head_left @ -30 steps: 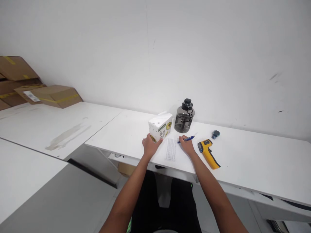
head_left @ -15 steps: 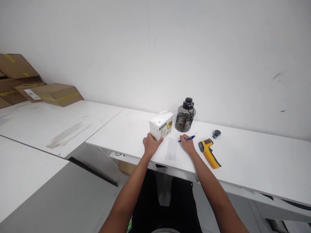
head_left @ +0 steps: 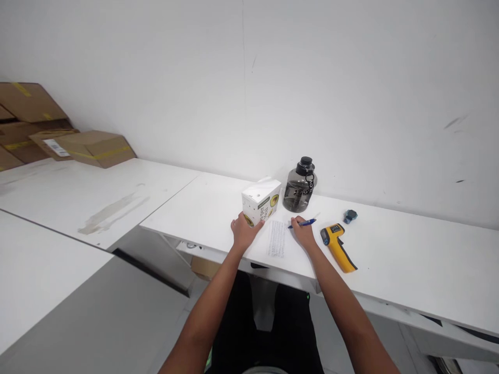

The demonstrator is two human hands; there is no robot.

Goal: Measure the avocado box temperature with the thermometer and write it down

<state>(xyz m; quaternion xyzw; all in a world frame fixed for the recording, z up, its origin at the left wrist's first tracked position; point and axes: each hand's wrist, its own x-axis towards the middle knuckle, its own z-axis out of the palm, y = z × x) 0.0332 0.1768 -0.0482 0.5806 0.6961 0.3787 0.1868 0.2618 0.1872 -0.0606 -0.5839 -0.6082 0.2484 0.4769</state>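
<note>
My left hand (head_left: 244, 233) is wrapped round the lower front of a white carton (head_left: 260, 200) with avocado pictures, which stands upright on the white table. In my right hand (head_left: 303, 231) is a blue pen (head_left: 307, 223), pinched between the fingers, its tip pointing left. Just left of the pen tip lies a written sheet of paper (head_left: 277, 240) covered in small lines of writing, too small to read. Behind the pen stands a dark clear water bottle (head_left: 299, 187) with a black lid. A yellow and black infrared thermometer (head_left: 338, 247) lies right of my right hand.
A small dark blue object, perhaps a watch (head_left: 350, 215), lies beyond the thermometer. Cardboard boxes (head_left: 95, 149) are stacked at the far left against the wall. The white table (head_left: 421, 259) runs along the wall, with its front edge near my lap.
The whole view has shifted slightly, so things appear a little farther right. Both hands keep their grips on the carton and the pen.
</note>
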